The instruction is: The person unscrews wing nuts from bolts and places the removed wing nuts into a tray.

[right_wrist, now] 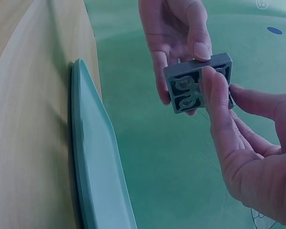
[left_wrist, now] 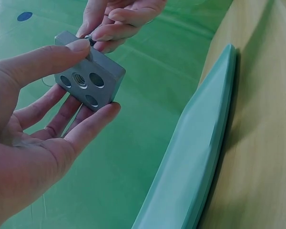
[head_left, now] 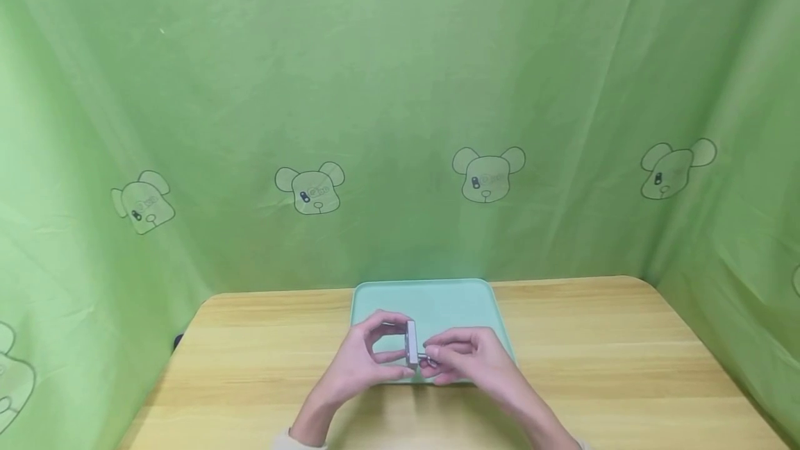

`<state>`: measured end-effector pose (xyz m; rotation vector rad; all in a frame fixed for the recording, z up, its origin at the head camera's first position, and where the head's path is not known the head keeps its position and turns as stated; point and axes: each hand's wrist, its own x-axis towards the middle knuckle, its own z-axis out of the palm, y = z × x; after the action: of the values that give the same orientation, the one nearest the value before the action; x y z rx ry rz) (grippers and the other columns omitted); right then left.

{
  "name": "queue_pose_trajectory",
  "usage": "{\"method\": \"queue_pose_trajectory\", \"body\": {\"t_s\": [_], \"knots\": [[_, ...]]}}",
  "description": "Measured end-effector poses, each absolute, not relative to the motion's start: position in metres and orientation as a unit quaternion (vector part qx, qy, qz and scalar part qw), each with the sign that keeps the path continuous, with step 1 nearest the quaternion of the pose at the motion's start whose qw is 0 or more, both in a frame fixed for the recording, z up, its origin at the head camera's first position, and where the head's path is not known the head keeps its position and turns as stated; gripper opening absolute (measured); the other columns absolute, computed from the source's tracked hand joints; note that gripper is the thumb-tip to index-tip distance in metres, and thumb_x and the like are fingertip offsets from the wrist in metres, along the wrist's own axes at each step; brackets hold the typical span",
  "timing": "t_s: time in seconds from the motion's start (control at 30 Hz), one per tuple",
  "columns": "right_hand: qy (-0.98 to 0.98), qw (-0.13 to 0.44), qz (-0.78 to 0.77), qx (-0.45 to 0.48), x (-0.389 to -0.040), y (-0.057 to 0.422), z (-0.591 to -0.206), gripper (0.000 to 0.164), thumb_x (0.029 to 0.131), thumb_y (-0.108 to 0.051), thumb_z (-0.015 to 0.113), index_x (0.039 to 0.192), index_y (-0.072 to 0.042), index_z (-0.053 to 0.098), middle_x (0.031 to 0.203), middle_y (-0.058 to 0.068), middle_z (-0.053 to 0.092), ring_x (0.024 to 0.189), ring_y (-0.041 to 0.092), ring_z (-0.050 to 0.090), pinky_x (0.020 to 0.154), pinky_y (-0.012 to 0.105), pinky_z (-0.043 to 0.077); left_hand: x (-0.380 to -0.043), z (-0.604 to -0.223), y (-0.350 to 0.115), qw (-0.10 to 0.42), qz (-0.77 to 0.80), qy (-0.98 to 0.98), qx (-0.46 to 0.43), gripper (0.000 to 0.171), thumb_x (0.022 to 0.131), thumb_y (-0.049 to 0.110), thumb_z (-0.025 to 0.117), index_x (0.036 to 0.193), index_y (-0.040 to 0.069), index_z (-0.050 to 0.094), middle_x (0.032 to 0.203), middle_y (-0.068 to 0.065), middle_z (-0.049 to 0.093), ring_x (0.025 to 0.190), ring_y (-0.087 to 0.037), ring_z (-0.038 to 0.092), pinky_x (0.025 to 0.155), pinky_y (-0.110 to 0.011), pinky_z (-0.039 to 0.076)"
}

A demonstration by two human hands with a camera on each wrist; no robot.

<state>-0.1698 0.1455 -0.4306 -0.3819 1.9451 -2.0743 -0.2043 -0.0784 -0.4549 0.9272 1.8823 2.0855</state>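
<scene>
My left hand (head_left: pixel 359 360) holds a grey square metal block (left_wrist: pixel 101 70) by its edges, thumb on one edge and fingertips on the opposite one. Several round holes pierce the face seen in the left wrist view, and the middle one is threaded. Hollowed recesses mark the other face of the block (right_wrist: pixel 185 88) in the right wrist view. My right hand (head_left: pixel 478 356) pinches a thin metal piece with a shank (head_left: pixel 423 356), which meets the block's recessed side. Its far end is mostly hidden by the fingers, so I cannot tell its exact kind.
Beneath the hands lies a light green tray (head_left: pixel 431 297) on a wood-grain table (head_left: pixel 269 346). Green curtains (head_left: pixel 400 103) printed with bear heads stand behind the table and along both sides.
</scene>
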Motion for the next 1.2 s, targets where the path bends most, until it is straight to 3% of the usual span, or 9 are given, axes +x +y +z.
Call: {"method": "queue_pose_trajectory", "body": {"t_s": [0.23, 0.53, 0.7, 0.83, 1.07, 1.2], "knots": [[0.679, 0.134, -0.708, -0.143, -0.17, 0.147, -0.43, 0.032, 0.086, -0.013, 0.069, 0.107, 0.011, 0.062, 0.095, 0.027, 0.067, 0.087, 0.04, 0.067, 0.075, 0.044, 0.06, -0.205, -0.455, -0.078, 0.102, 0.701, 0.638, 0.303, 0.066, 0.066, -0.009, 0.079, 0.125, 0.004, 0.052, 0.129, -0.015, 0.046, 0.121, -0.034, 0.048, 0.094, -0.044, 0.052], [0.735, 0.065, -0.657, -0.155, -0.168, 0.144, -0.428, 0.024, 0.084, -0.022, 0.072, 0.097, -0.002, 0.069, 0.091, 0.017, 0.07, 0.082, 0.035, 0.068, 0.066, 0.042, 0.061, -0.203, -0.454, -0.077, 0.115, 0.712, 0.627, 0.294, 0.061, 0.071, -0.004, 0.079, 0.125, 0.003, 0.053, 0.128, -0.018, 0.047, 0.117, -0.036, 0.052, 0.091, -0.045, 0.053], [0.76, -0.031, -0.616, -0.205, -0.165, 0.14, -0.429, 0.015, 0.083, -0.022, 0.073, 0.093, -0.012, 0.072, 0.09, 0.005, 0.071, 0.076, 0.021, 0.069, 0.065, 0.036, 0.062, -0.203, -0.452, -0.079, 0.135, 0.729, 0.611, 0.278, 0.06, 0.072, -0.004, 0.078, 0.126, 0.001, 0.052, 0.129, -0.022, 0.047, 0.118, -0.041, 0.05, 0.09, -0.045, 0.054], [0.767, -0.136, -0.562, -0.278, -0.166, 0.139, -0.431, 0.011, 0.083, -0.012, 0.073, 0.094, -0.014, 0.074, 0.091, -0.002, 0.072, 0.078, 0.014, 0.069, 0.064, 0.028, 0.061, -0.204, -0.454, -0.081, 0.134, 0.731, 0.609, 0.278, 0.059, 0.073, -0.003, 0.077, 0.126, 0.002, 0.053, 0.128, -0.022, 0.048, 0.119, -0.047, 0.047, 0.087, -0.045, 0.055], [0.705, -0.326, -0.468, -0.422, -0.168, 0.132, -0.424, 0.034, 0.065, 0.015, 0.075, 0.093, -0.004, 0.073, 0.092, 0.013, 0.071, 0.079, 0.024, 0.069, 0.068, 0.021, 0.059, -0.205, -0.454, -0.084, 0.13, 0.728, 0.612, 0.28, 0.059, 0.074, -0.002, 0.077, 0.128, 0.004, 0.053, 0.127, -0.019, 0.049, 0.118, -0.04, 0.051, 0.09, -0.043, 0.055], [0.675, -0.382, -0.437, -0.456, -0.167, 0.128, -0.415, 0.03, 0.07, 0.012, 0.073, 0.095, -0.003, 0.072, 0.092, 0.017, 0.07, 0.079, 0.028, 0.069, 0.073, 0.024, 0.059, -0.206, -0.453, -0.085, 0.13, 0.73, 0.61, 0.281, 0.058, 0.075, -0.001, 0.076, 0.128, 0.003, 0.052, 0.128, -0.019, 0.048, 0.117, -0.039, 0.052, 0.09, -0.042, 0.055]]}}
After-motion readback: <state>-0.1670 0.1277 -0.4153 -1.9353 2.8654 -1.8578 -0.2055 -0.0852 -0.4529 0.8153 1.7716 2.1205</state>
